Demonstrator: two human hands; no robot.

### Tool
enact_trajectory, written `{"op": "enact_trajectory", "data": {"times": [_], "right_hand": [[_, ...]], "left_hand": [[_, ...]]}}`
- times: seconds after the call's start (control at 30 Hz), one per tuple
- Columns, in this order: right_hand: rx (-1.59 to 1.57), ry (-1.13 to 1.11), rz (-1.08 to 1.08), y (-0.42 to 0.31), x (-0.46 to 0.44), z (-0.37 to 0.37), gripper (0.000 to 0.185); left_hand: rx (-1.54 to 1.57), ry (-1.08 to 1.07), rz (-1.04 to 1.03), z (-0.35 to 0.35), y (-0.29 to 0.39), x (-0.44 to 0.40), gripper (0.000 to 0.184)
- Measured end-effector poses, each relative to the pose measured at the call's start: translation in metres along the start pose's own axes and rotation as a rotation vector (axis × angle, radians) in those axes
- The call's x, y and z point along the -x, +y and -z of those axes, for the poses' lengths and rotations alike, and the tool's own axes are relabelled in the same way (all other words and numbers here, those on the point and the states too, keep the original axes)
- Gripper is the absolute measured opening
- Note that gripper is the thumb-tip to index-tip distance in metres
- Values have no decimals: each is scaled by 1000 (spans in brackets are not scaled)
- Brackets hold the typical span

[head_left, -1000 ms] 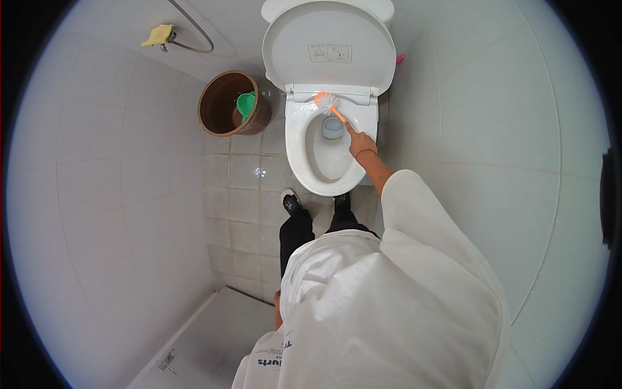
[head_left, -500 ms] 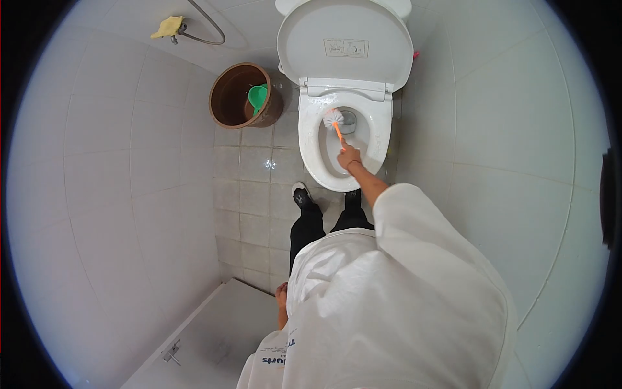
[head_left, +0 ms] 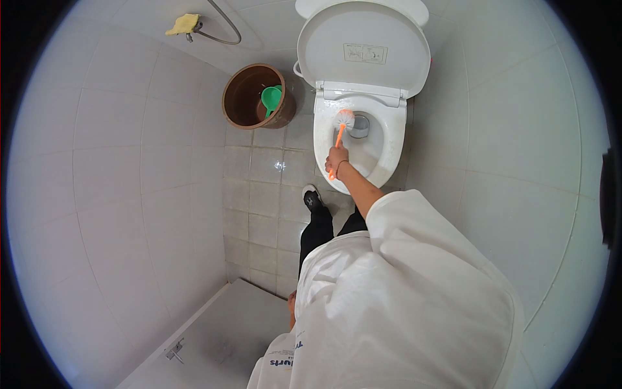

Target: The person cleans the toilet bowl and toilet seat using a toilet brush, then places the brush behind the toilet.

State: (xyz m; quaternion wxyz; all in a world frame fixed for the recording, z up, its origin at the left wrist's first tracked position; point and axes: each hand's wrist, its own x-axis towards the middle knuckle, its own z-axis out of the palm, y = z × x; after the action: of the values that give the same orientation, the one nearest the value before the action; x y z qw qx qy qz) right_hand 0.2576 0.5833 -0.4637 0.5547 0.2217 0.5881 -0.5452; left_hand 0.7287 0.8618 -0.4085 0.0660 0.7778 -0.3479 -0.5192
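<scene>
My right hand is closed round the orange handle of a toilet brush. The brush's white and orange bristles lie on the left inner edge of the white toilet seat, beside the bowl opening. Behind it the toilet lid stands raised, with a label on it. My left hand hangs low by my left side, partly hidden by my white shirt; its fingers cannot be made out.
A brown bucket holding a green dipper stands left of the toilet. A yellow cloth hangs on the tap by a hose. A door with a latch is at the lower left. Tiled walls rise on both sides.
The brush has moved from the back of the seat to its left side, and its handle now points toward me. The whole view has shifted, with the toilet further right.
</scene>
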Motion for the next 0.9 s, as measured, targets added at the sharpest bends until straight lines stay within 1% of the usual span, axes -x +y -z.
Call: {"op": "enact_trajectory", "data": {"times": [0.03,0.13,0.23,0.3,0.37,0.4,0.47,0.53,0.6,0.63,0.7,0.73,0.8,0.87,0.9], "right_hand": [[95,33,59,12,4,-3,43],[453,94,152,41,26,7,63],[835,-29,120,44,53,58,71],[913,-167,19,36,66,99,72],[744,-263,-195,28,50,132,60],[654,-309,-294,22,38,135,55],[606,-228,-323,4,13,113,26],[415,-432,-213,-13,-19,94,4],[190,-312,-169,-32,-30,65,3],[246,-284,-147,-30,-27,60,4],[357,-227,-111,-19,-18,56,6],[436,-250,-167,-6,-11,64,19],[621,-351,-169,9,23,101,31],[899,-335,-106,16,52,136,44],[986,-336,-140,9,56,144,46]], "left_hand": [[-9,0,5,1,0,1,27],[-19,-5,19,2,-1,2,27],[-12,-7,21,1,4,0,27],[-12,-8,18,-1,10,-2,27],[-14,-10,11,-4,20,-5,27],[-16,-11,1,-7,27,-8,27],[-30,-18,-24,-11,41,-11,27],[-70,-12,-57,-12,48,-8,28],[-138,26,-121,-13,44,-6,28],[-173,47,-148,-11,39,-4,28],[-18,57,-29,-7,20,-3,28],[62,64,26,-6,11,-7,28],[130,73,75,-6,-7,0,27],[122,80,73,-11,-15,8,27],[118,85,68,-12,-16,12,27]]}}
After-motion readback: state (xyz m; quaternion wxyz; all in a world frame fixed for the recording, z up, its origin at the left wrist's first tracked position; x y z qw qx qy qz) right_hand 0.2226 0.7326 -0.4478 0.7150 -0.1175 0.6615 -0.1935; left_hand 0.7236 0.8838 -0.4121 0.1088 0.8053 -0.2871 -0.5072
